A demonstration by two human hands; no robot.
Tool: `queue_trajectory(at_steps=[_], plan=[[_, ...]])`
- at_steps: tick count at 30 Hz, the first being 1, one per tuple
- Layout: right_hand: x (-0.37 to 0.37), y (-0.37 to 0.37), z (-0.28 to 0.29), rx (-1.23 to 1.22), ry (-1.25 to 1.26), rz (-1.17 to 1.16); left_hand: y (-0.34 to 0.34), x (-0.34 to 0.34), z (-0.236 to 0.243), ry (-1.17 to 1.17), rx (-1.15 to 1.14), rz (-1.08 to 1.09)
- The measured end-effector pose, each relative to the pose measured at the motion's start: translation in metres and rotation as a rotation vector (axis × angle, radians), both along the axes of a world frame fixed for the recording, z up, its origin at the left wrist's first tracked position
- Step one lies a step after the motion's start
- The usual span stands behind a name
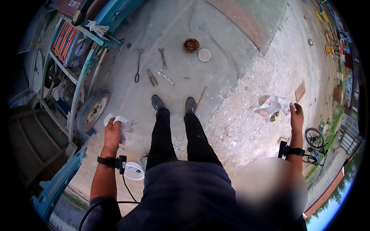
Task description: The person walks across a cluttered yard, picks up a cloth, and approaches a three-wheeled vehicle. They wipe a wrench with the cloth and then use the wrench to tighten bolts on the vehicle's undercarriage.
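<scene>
Two arms [103, 181] are pointing forward, apart.
Left hand [112, 133] is clutching a crumpled sheet [124, 124]; right hand [296, 114] is pinching a looser sheet [269, 105].

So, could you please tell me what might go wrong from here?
The thin whitish material, held only at one edge by the right hand, might slip or catch a breeze outdoors.

The open round container of dark reddish contents has a pale disc beside it, not over it, so dirt could get in.

The pliers lie on the ground ahead of the shoes, so a forward step could land on them.
</scene>
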State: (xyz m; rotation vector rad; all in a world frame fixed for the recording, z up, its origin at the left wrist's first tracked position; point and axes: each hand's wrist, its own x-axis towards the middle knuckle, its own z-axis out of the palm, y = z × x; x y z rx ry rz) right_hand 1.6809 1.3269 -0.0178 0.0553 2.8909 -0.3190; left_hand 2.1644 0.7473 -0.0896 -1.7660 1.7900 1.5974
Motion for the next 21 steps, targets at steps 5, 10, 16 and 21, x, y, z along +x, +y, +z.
queue_trajectory(at_steps=[5,10,16,21], plan=[[0.145,-0.195,-0.073,-0.616,-0.815,0.335,0.084,-0.098,0.023,0.350,0.663,0.208],[0.224,-0.299,-0.087,-1.340,-1.262,-0.100,0.117,-0.160,0.049,0.461,1.311,0.589],[0.243,-0.344,-0.064,-1.730,-1.338,-0.908,0.121,-0.197,0.023,0.531,-0.166,-0.480],[0.225,-0.386,-0.055,-1.414,-1.019,-0.686,0.110,-0.199,0.008,0.339,-0.725,-0.896]])
